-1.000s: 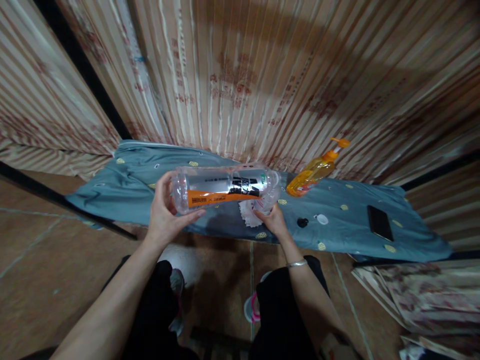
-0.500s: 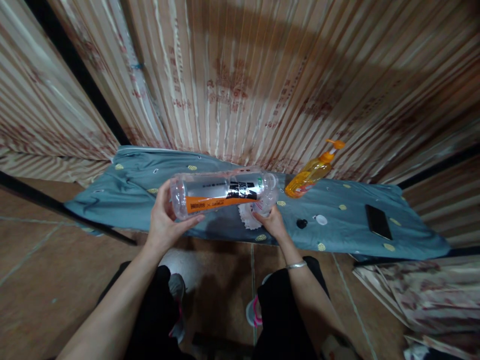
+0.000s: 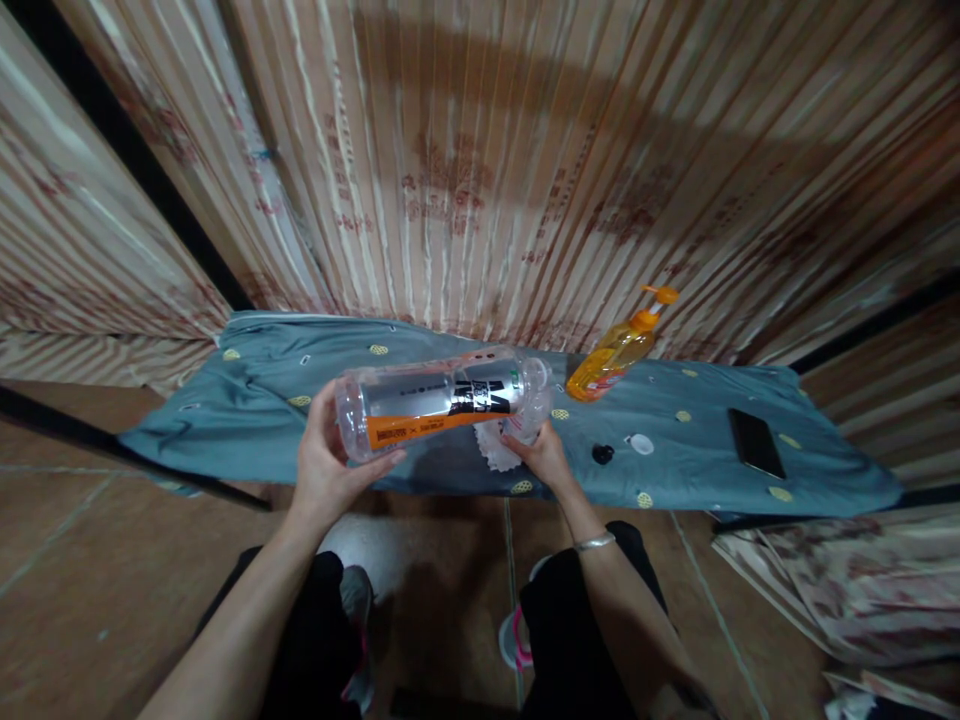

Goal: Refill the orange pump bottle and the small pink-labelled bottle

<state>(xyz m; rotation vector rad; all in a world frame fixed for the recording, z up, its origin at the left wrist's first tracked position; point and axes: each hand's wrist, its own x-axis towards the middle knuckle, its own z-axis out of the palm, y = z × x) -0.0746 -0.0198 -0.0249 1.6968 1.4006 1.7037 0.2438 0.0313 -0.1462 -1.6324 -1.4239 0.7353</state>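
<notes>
A large clear plastic bottle point(image 3: 442, 400) with a silver and orange label lies nearly level above the cloth, its base slightly lower than its neck. My left hand point(image 3: 326, 460) is wrapped around the base end. At the neck end, my right hand point(image 3: 541, 455) grips a smaller clear plastic container point(image 3: 529, 420), which looks like a small bottle and sits just under the big bottle's mouth. Its exact shape is hard to make out through the overlap. Behind my right hand, a white scalloped cloth or paper point(image 3: 495, 447) lies on the bed cover, partly hidden.
Right of my hands, an orange pump bottle point(image 3: 611, 355) stands on the blue-green bed cover point(image 3: 697, 450). Nearby lie a small black cap point(image 3: 602, 454), a white lid point(image 3: 641, 443) and a black phone point(image 3: 756, 443). A pleated curtain point(image 3: 465, 180) hangs behind, with dark metal poles point(image 3: 142, 150) at the sides.
The base end of the large bottle has dipped slightly. Both hands keep their holds, and the whole view has shifted a little.
</notes>
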